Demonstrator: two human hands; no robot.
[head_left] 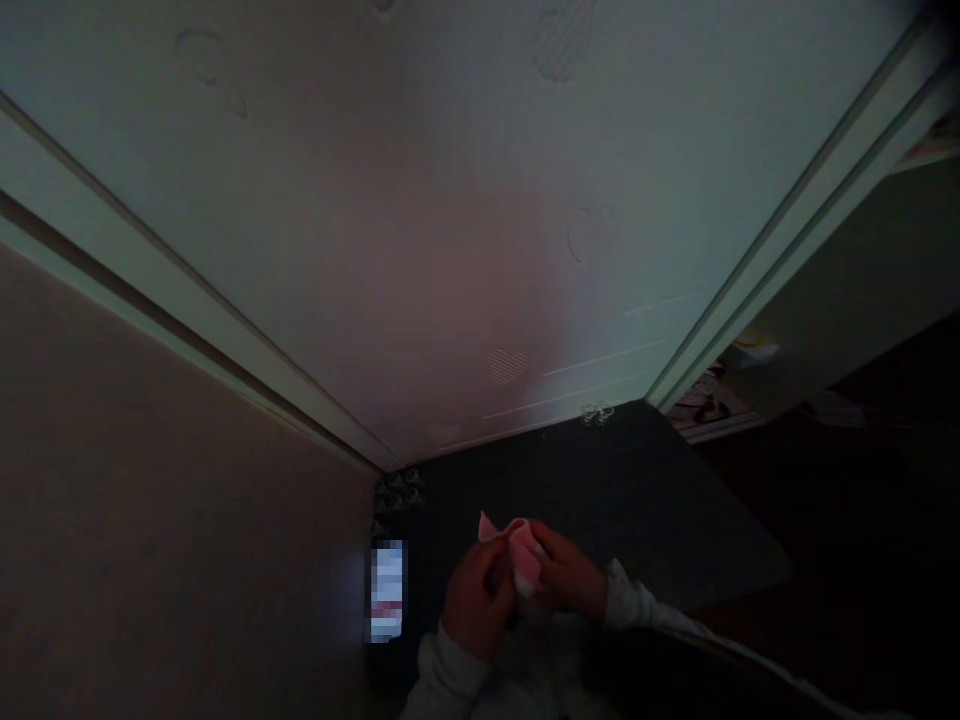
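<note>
A small piece of pink fabric (526, 560) is between my two hands, low in the view and above the dark tabletop (630, 500). One pointed corner of it sticks up at the left and a fold hangs down in the middle. My left hand (472, 600) is closed on its left side with bent fingers. From the other side my right hand (570, 575) pinches the fabric near the top fold. Dim light hides the fingertips and whatever lies below the fabric.
A lit, blurred-out screen (387, 590) stands at the left edge of the table. Small clear knobbly items (401, 487) sit in the back left corner, others (598, 413) along the back edge. A pale panel (465, 270) rises behind; a shelf with things (712, 395) is at right.
</note>
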